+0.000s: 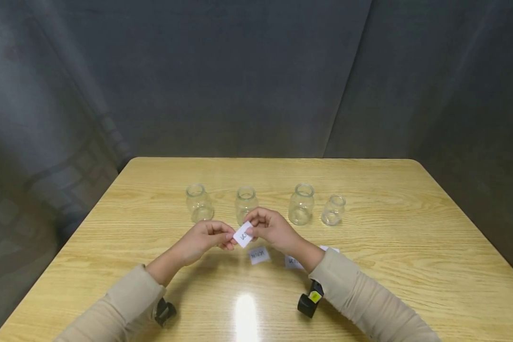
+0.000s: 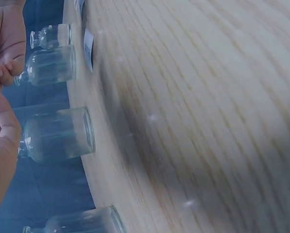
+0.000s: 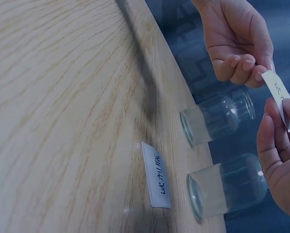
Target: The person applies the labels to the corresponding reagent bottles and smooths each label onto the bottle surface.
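Observation:
Between both hands a small white label [image 1: 242,234] with dark printed characters is held above the table. My left hand [image 1: 202,241] pinches its left corner between thumb and fingertips. On the opposite side, my right hand [image 1: 273,231] grips it, the thumb lying over part of the print. In the right wrist view the label [image 3: 278,92] stands tilted, its printed face showing. Below the hands another printed label [image 1: 260,255] lies on the table. A further label [image 1: 293,262] is partly covered by the right forearm, and the white edge of one more [image 1: 330,248] shows behind that arm.
Clear glass jars stand in a row beyond the hands: one at left [image 1: 199,204], one in the middle [image 1: 246,202] partly behind the right hand, one right of it [image 1: 301,205], and a smaller jar [image 1: 333,210] at the right end. The wooden table [image 1: 410,228] backs onto a dark curtain [image 1: 222,85].

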The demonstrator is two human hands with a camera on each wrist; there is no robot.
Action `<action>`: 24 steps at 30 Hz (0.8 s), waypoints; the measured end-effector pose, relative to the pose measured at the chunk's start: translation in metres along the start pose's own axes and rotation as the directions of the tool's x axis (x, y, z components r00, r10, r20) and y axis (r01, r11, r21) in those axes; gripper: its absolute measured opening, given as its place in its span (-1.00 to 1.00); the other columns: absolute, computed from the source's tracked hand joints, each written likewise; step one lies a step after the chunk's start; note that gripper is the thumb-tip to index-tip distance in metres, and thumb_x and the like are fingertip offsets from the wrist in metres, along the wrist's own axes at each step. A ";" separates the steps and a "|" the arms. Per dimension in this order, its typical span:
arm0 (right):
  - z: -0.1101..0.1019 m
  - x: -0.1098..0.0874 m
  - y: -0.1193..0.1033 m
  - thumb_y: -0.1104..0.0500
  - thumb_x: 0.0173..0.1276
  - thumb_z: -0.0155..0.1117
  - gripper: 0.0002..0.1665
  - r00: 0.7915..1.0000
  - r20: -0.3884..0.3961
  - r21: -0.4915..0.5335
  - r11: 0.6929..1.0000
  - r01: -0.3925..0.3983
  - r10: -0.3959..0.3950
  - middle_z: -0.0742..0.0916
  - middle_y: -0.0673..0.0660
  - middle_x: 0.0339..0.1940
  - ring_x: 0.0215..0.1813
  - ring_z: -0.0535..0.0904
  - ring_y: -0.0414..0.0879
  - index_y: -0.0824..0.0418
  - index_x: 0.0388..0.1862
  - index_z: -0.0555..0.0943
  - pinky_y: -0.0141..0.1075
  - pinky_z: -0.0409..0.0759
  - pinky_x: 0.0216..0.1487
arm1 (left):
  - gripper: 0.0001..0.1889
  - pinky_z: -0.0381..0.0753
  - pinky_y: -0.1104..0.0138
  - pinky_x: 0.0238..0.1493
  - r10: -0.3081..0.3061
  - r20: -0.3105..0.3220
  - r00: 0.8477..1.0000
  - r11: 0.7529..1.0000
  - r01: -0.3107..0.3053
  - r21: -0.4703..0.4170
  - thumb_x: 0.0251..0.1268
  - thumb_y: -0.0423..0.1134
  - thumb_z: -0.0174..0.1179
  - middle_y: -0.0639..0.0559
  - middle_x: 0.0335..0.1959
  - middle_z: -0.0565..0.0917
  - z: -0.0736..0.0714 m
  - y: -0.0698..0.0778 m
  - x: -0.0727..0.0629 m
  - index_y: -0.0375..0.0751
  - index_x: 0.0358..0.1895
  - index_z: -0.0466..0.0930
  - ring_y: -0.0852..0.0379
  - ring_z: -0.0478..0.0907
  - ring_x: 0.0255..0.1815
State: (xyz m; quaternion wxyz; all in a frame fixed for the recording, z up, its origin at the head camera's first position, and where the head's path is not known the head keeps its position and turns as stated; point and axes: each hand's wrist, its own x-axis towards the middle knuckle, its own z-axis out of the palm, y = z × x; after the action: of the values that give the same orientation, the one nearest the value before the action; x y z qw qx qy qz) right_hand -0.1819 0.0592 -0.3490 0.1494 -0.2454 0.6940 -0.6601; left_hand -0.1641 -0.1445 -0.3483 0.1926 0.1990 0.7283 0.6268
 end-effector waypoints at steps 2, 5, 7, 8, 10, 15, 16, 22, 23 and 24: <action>0.000 0.000 0.000 0.50 0.11 0.06 -0.75 1.000 -0.002 0.003 1.000 -0.004 0.004 0.51 0.22 -0.42 -0.43 0.46 -0.16 0.53 -0.18 0.39 -0.10 0.53 -0.30 | -0.77 0.46 0.03 -0.19 -0.004 -0.003 1.000 1.000 0.004 0.000 0.19 -0.38 0.01 -0.40 -0.35 0.52 0.000 -0.001 0.001 -0.57 -0.22 0.43 0.11 0.53 -0.38; 0.000 0.000 0.001 0.50 0.11 0.06 -0.76 1.000 -0.005 0.009 1.000 -0.009 0.009 0.51 0.23 -0.42 -0.43 0.46 -0.16 0.53 -0.19 0.39 -0.10 0.53 -0.29 | -0.78 0.45 0.00 -0.19 0.003 -0.008 1.000 1.000 -0.003 -0.005 0.18 -0.39 0.01 -0.31 -0.38 0.54 0.000 -0.003 0.002 -0.57 -0.24 0.43 0.11 0.53 -0.39; 0.001 0.001 0.002 0.50 0.11 0.05 -0.75 1.000 -0.009 0.012 1.000 -0.013 0.014 0.52 0.23 -0.42 -0.43 0.47 -0.16 0.53 -0.19 0.39 -0.09 0.53 -0.28 | -0.78 0.47 0.03 -0.20 0.011 -0.020 1.000 1.000 -0.011 -0.007 0.17 -0.38 0.03 -0.21 -0.41 0.56 0.001 -0.004 0.003 -0.56 -0.26 0.42 0.11 0.53 -0.39; 0.001 0.001 0.003 0.50 0.11 0.05 -0.75 1.000 -0.012 0.014 1.000 -0.015 0.016 0.51 0.24 -0.41 -0.43 0.47 -0.16 0.53 -0.19 0.39 -0.09 0.53 -0.28 | -0.79 0.48 0.06 -0.20 0.016 -0.027 1.000 1.000 -0.016 -0.008 0.16 -0.38 0.03 -0.16 -0.42 0.56 0.001 -0.004 0.003 -0.56 -0.27 0.42 0.12 0.52 -0.39; 0.002 0.001 0.003 0.50 0.10 0.06 -0.76 0.999 -0.026 0.012 1.000 -0.018 0.019 0.52 0.25 -0.41 -0.43 0.47 -0.16 0.53 -0.20 0.39 -0.10 0.53 -0.28 | -0.79 0.49 0.08 -0.20 0.022 -0.042 0.999 1.000 -0.022 -0.007 0.15 -0.37 0.05 -0.08 -0.43 0.56 0.001 -0.005 0.004 -0.55 -0.28 0.42 0.12 0.52 -0.39; 0.001 0.001 0.005 0.48 0.09 0.09 -0.80 0.995 -0.097 -0.026 0.999 -0.025 0.023 0.54 0.24 -0.43 -0.43 0.49 -0.15 0.47 -0.25 0.41 -0.06 0.52 -0.26 | -0.81 0.49 0.12 -0.21 0.008 -0.083 0.997 1.000 -0.007 0.012 0.14 -0.38 0.04 -0.06 -0.42 0.54 -0.001 -0.007 0.004 -0.52 -0.28 0.42 0.10 0.50 -0.38; 0.001 0.001 0.005 0.48 0.09 0.10 -0.80 0.993 -0.114 -0.040 0.999 -0.025 0.020 0.54 0.22 -0.43 -0.43 0.49 -0.15 0.46 -0.26 0.42 -0.04 0.52 -0.26 | -0.81 0.49 0.12 -0.21 0.006 -0.087 0.996 1.000 -0.004 0.019 0.14 -0.38 0.03 -0.07 -0.42 0.54 -0.002 -0.007 0.004 -0.52 -0.28 0.42 0.09 0.50 -0.38; 0.000 0.000 0.007 0.43 0.08 0.15 -0.82 0.989 -0.151 -0.107 0.994 -0.025 0.009 0.55 0.12 -0.43 -0.41 0.46 -0.15 0.41 -0.30 0.44 -0.25 0.53 -0.31 | -0.79 0.47 0.16 -0.16 -0.008 -0.100 0.995 0.999 0.011 0.039 0.13 -0.34 0.04 -0.10 -0.37 0.54 -0.003 -0.008 0.004 -0.49 -0.27 0.43 0.03 0.48 -0.32; 0.000 0.000 0.008 0.42 0.08 0.15 -0.83 0.990 -0.138 -0.117 0.993 -0.027 0.011 0.55 0.11 -0.43 -0.40 0.46 -0.16 0.40 -0.30 0.44 -0.30 0.52 -0.33 | -0.79 0.46 0.18 -0.15 -0.008 -0.097 0.995 0.999 0.012 0.039 0.13 -0.34 0.04 -0.10 -0.37 0.54 -0.003 -0.008 0.004 -0.48 -0.27 0.43 0.03 0.48 -0.30; 0.001 0.000 0.008 0.40 0.09 0.16 -0.83 0.992 -0.124 -0.130 0.991 -0.031 0.015 0.55 0.11 -0.42 -0.39 0.47 -0.16 0.39 -0.29 0.44 -0.35 0.50 -0.34 | -0.79 0.46 0.18 -0.14 -0.009 -0.095 0.995 0.999 0.012 0.037 0.13 -0.34 0.04 -0.09 -0.36 0.54 -0.003 -0.008 0.004 -0.48 -0.27 0.43 0.02 0.48 -0.29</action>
State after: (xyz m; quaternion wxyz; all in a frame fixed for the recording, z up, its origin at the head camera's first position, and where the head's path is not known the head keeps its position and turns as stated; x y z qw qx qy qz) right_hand -0.1822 0.0587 -0.3568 0.0974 -0.2057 0.7466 -0.6251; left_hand -0.1692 -0.1456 -0.3563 0.1575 0.1688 0.7492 0.6208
